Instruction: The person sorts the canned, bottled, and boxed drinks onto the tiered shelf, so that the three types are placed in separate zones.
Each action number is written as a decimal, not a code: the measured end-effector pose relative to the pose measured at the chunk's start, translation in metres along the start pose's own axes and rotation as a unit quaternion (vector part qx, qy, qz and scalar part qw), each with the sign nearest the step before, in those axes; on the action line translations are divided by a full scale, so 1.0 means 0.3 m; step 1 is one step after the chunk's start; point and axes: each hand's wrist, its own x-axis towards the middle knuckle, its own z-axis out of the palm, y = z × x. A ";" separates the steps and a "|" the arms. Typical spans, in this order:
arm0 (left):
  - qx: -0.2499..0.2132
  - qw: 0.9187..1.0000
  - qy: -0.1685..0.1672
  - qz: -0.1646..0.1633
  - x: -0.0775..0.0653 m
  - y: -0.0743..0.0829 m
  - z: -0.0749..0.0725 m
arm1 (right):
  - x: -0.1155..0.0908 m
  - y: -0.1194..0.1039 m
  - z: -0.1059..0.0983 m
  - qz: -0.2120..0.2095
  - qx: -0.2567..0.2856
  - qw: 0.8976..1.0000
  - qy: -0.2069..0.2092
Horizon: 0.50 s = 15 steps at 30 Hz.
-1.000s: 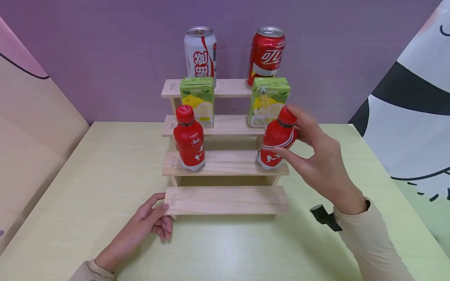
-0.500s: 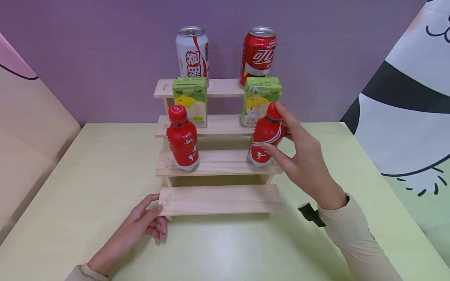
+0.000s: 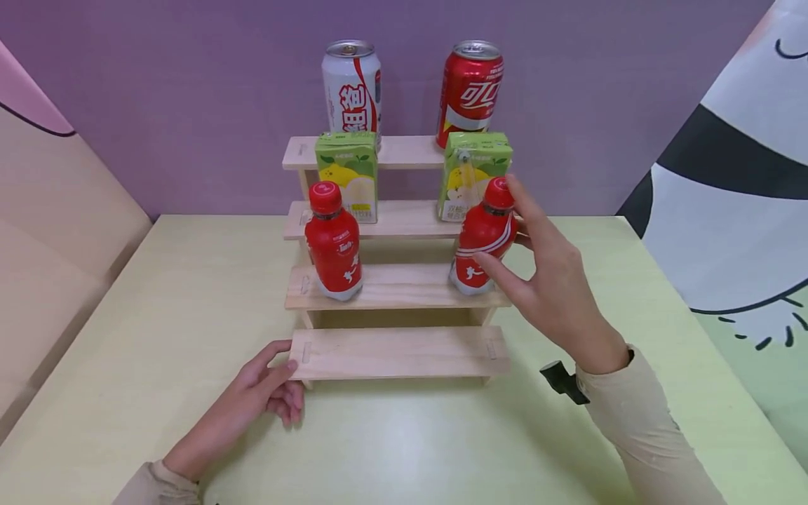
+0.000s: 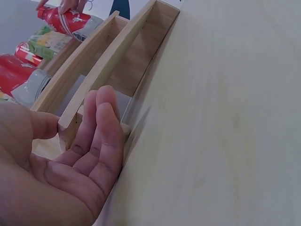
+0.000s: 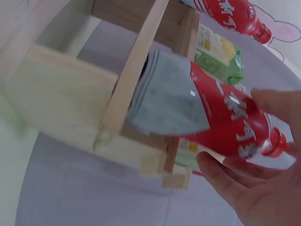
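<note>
My right hand (image 3: 558,287) curls thumb and fingers round a red plastic drink bottle (image 3: 486,238) on the right of the second step from the bottom. Its index fingertip lies right beside the cap, and the thumb is on the lower label. In the right wrist view, the bottle's grey base (image 5: 169,99) reaches over the board's edge. My left hand (image 3: 252,393) pinches the left end of the wooden tiered shelf's bottom board (image 3: 398,352). In the left wrist view, that thumb (image 4: 44,126) presses the board end while the other fingers stand beside it.
A matching red bottle (image 3: 334,252) stands left on the same step. Behind are two green juice cartons (image 3: 347,168) (image 3: 476,168), then a white can (image 3: 351,84) and a red can (image 3: 470,91) on top. A purple backdrop (image 3: 208,105) closes off the table (image 3: 208,280).
The right bottle has shifted slightly left and back on its step. My right index finger has slid from the cap's top to its side. The left hand keeps its place; the head view drifts a little.
</note>
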 end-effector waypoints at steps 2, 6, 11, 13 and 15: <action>0.007 1.000 0.000 0.004 0.008 -0.001 0.001 | -0.011 0.006 -0.016 0.008 -0.009 1.000 -0.003; 0.038 0.999 0.005 0.010 0.020 -0.001 0.003 | -0.064 0.026 -0.062 0.033 -0.028 0.999 -0.004; 0.144 0.987 0.064 0.008 0.007 0.016 0.006 | -0.194 0.096 -0.106 0.065 -0.050 0.997 0.007; 0.217 0.971 0.100 0.024 -0.002 0.025 0.002 | -0.254 0.139 -0.118 0.079 -0.065 0.995 0.010; 0.316 0.936 0.142 0.057 -0.010 0.033 -0.005 | -0.310 0.186 -0.132 0.090 -0.078 0.993 0.008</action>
